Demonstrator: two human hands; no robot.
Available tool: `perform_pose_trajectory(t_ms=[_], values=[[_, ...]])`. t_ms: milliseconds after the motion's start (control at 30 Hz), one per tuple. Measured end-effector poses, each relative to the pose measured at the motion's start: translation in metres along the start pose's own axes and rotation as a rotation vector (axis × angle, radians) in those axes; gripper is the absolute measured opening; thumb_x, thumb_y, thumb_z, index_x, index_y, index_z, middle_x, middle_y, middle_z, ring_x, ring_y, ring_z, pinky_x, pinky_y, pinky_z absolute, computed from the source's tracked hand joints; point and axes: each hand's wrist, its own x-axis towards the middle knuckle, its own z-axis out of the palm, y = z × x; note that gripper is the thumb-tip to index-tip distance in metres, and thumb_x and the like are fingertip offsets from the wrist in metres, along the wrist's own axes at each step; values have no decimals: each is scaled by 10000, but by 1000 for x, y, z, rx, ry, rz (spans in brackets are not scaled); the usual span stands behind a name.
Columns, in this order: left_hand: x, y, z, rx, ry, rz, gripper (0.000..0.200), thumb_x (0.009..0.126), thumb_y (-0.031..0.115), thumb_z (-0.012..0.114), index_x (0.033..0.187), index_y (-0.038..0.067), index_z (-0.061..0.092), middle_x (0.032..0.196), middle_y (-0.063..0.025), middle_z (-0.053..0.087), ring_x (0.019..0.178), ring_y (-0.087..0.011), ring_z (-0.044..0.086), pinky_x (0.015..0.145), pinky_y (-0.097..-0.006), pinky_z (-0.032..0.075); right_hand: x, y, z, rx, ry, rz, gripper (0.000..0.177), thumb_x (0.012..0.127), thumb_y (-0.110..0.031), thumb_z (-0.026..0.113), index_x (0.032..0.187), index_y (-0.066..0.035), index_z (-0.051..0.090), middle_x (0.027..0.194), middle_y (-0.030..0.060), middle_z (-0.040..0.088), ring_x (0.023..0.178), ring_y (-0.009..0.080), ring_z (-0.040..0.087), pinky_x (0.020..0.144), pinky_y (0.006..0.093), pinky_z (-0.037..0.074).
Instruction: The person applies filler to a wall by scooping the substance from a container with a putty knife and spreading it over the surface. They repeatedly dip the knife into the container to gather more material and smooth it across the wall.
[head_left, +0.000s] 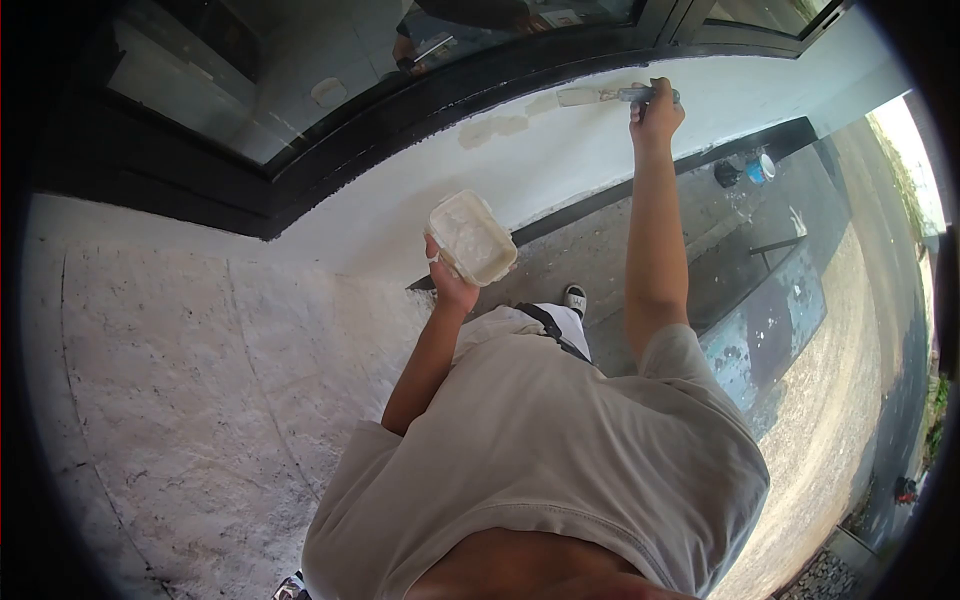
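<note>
Held up in my left hand [452,278] is a pale rectangular tub [472,238] with whitish paste smeared inside; my fingers wrap its near edge and underside. Stretched far forward, my right hand [657,112] is closed round the handle of a putty knife [630,95]. The knife's blade lies at the white wall [560,150], just below the dark window frame [400,125]. Beige damp-looking patches [492,130] mark the wall to the left of the blade.
A dark-framed glass window [250,70] runs above the wall. On the grey floor stand a blue-and-white bucket [761,169] and a black container [727,174]. A paint-stained bench [765,325] is at the right. Rough whitish wall surface [190,380] spreads at the left.
</note>
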Motion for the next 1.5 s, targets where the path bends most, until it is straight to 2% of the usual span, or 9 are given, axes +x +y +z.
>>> perform_pose_trajectory(t_ms=[167,300,500,667,767,867,1100,1300,1500], values=[[7,0,-21,-17,46,76,817,953,716,421,1544,161,323,1532,-60,406,1388,-291,428,1128,-516,401,-31,-17,-29,73,79,-37,186,864,-118,586,920,46,516,753,196,647,395,200,501,329,285,359],[1,7,-3,0,98,98,810,961,711,411,1544,155,324,1529,-55,408,1392,-282,424,1140,-493,389,-86,-5,-49,57,-110,-89,85,905,-68,541,898,10,509,772,191,655,420,202,548,348,292,434],[11,-4,-13,-22,68,48,798,969,703,401,1545,157,323,1526,-53,409,1391,-280,424,1138,-497,392,-125,-8,-34,-57,-174,-71,199,955,-146,617,884,2,504,766,201,669,438,198,580,379,286,488],[11,-9,2,-10,71,-9,803,963,705,409,1545,158,322,1525,-60,407,1386,-288,429,1128,-514,400,-84,-1,-1,49,-115,82,314,953,-236,682,964,44,539,754,206,673,422,178,558,370,273,466],[8,-11,7,32,0,12,809,959,709,412,1545,159,321,1527,-62,404,1382,-292,433,1127,-521,399,-56,12,7,-27,-79,107,371,944,-265,699,1004,68,548,754,213,675,424,174,553,370,262,455],[6,-10,0,3,-42,-26,810,957,709,417,1544,158,323,1522,-64,412,1377,-292,440,1121,-524,405,-39,16,14,-14,-85,103,385,943,-272,704,997,75,546,753,220,676,413,173,547,367,265,457],[6,-8,-9,13,70,41,823,949,722,420,1539,154,333,1512,-64,429,1364,-294,453,1113,-524,413,-11,20,7,-27,-75,52,387,948,-289,700,955,65,543,748,209,674,405,167,535,359,265,444],[0,-4,-3,5,24,19,824,948,722,424,1540,157,329,1518,-65,420,1367,-298,449,1110,-523,416,-2,8,-28,52,95,8,369,946,-287,703,939,42,536,753,204,659,403,169,516,353,258,405],[5,-12,-12,20,30,21,819,949,719,425,1544,168,317,1523,-70,409,1368,-305,449,1102,-532,426,-30,20,-6,27,-97,100,350,934,-257,721,955,43,542,720,226,670,363,179,511,320,272,387]])
